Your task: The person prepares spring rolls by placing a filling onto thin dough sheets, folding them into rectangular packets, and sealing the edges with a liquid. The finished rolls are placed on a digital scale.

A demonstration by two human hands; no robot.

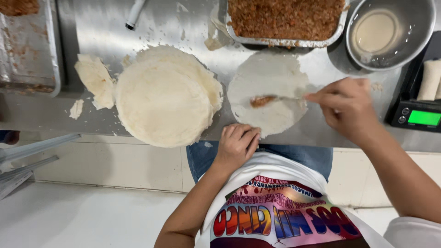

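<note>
Two hands: the left hand (237,143) and the right hand (345,106). One spoon (271,99) in the right grip, one single wrapper (268,92) beneath it. One stack of wrappers (165,98) left of the left grip. One foil tray of filling (285,20), one metal bowl (390,32), one scale (420,115), one metal tray (30,50) far left, all on one table (115,27)

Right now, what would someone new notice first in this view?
Probably the big stack of pale round wrappers mid-counter. Beside it, the right hand holds a spoon of reddish filling over a single wrapper, whose near edge the left hand touches. A foil tray of filling sits behind.
</note>
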